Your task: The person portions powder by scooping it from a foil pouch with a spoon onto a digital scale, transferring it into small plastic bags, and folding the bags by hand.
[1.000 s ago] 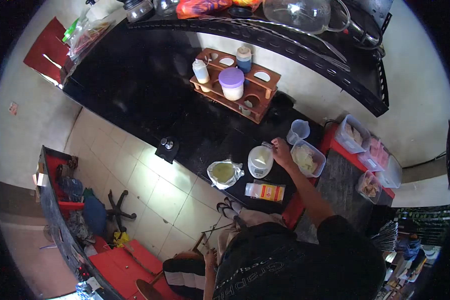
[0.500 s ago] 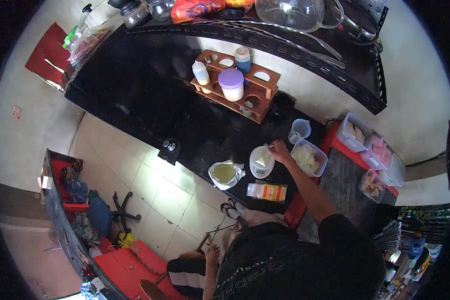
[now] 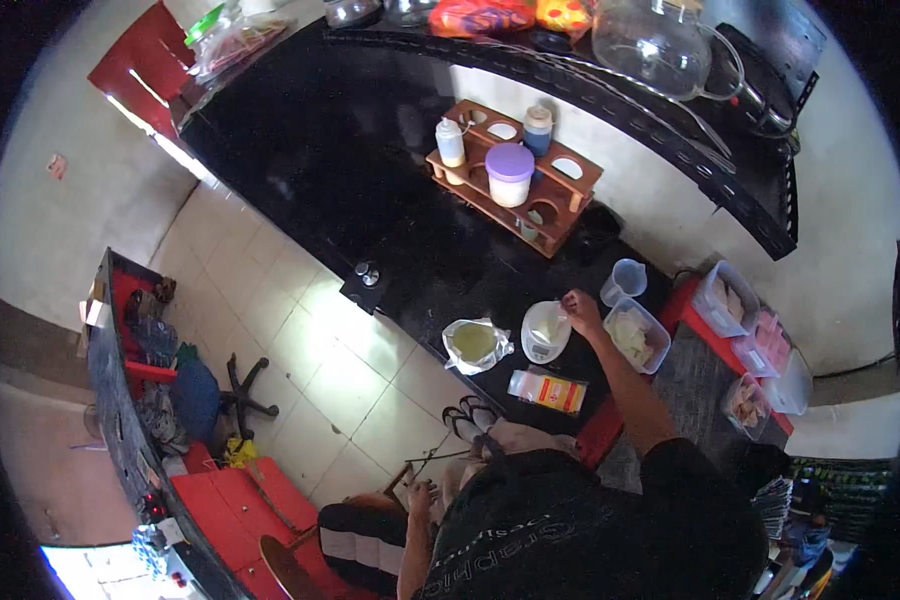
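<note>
My right hand (image 3: 578, 308) is at the right edge of a white kitchen scale (image 3: 541, 349), its fingers pinched together. Whatever is between them is too small to make out. Pale material (image 3: 547, 325) lies on the scale's pan. Beside that wrist stands a clear tub (image 3: 658, 350) of pale, flat pieces. To the scale's left sits a foil-lined bowl (image 3: 475, 345) of yellowish-green contents. A red and yellow packet (image 3: 548, 391) lies in front of the scale. Down by my lap, my left hand (image 3: 422, 495) rests near the chair, fingers loosely bent, with nothing visible in them.
A clear measuring jug (image 3: 625, 282) stands behind the tub. Further back, a wooden rack (image 3: 560, 215) holds bottles and a purple-lidded jar (image 3: 510, 175). More tubs (image 3: 725, 300) line the right side. A black shelf (image 3: 610, 95) overhangs the counter, with a glass pot (image 3: 650, 55) on it.
The whole view has shifted, with the counter things now further right and slightly lower. My right hand stays by the scale with fingers pinched. My left hand stays low by the chair.
</note>
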A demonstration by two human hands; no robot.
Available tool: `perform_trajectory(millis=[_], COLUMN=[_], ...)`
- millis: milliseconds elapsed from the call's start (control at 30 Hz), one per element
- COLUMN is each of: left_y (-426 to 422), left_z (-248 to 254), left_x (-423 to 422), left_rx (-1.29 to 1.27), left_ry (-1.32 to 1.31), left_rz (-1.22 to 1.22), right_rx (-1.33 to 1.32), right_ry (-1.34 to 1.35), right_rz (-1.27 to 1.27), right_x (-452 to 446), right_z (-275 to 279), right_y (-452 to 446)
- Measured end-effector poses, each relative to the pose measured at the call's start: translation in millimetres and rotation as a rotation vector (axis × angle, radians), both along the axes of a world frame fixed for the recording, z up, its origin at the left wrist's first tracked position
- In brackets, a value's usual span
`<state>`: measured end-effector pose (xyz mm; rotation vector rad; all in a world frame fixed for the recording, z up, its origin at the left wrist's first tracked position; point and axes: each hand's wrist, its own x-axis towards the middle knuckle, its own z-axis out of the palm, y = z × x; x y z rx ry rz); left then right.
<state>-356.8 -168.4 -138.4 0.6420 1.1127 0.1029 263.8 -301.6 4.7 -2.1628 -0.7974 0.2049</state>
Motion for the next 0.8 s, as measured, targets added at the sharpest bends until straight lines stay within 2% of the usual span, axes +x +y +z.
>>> perform_trajectory(millis=[100, 133, 167, 200, 267, 333, 467, 533, 600, 667, 700, 800], left_y=[-9.5, -9.2, -6.1, -0.1, 14.1, 28.1, 45.8, 47.2, 47.1, 44.4, 46.1, 53.0], left_z=[32.8, 47.9, 61.9, 72.8, 96.4, 151.5, 290.4, 339.3, 356.2, 380.9, 378.9, 371.9], left_x=[14.7, 24.2, 33.6, 43.0, 65.1, 107.1, 202.9, 242.2, 272.7, 288.2, 292.4, 290.2], left_rx=[0.071, 0.195, 0.319, 0.319, 0.734, 0.914, 1.296, 1.268, 1.547, 1.692, 1.758, 1.664], left_ry=[0.094, 0.154, 0.216, 0.215, 0.177, 0.148, -0.053, -0.192, -0.162, -0.067, -0.108, -0.181], left_rz=[0.064, 0.029, -0.004, 0.005, -0.193, -0.25, -0.315, -0.333, -0.385, -0.465, -0.455, -0.532], right_rx=[-0.091, -0.155, -0.155, -0.093, -0.034, 0.068, 0.202, 0.221, 0.251, 0.326, 0.372, 0.268], right_ry=[0.06, 0.096, 0.093, 0.024, -0.046, -0.151, -0.128, -0.071, 0.224, 0.379, 0.457, 0.372], right_rz=[0.01, 0.045, 0.053, 0.042, 0.038, 0.113, 0.208, 0.25, 0.272, 0.357, 0.373, 0.409], right_x=[0.8, 0.7, -4.2, -13.9, -37.6, -67.7, -120.6, -141.7, -166.2, -185.9, -194.8, -206.9], right_z=[8.1, 16.2, 28.6, 45.6, 90.2, 144.4, 224.1, 234.5, 251.6, 259.1, 264.0, 280.8], right_y=[-0.4, 0.8, 2.7, 5.1, 11.8, 19.8, 43.9, 56.6, 68.9, 76.6, 80.5, 88.2])
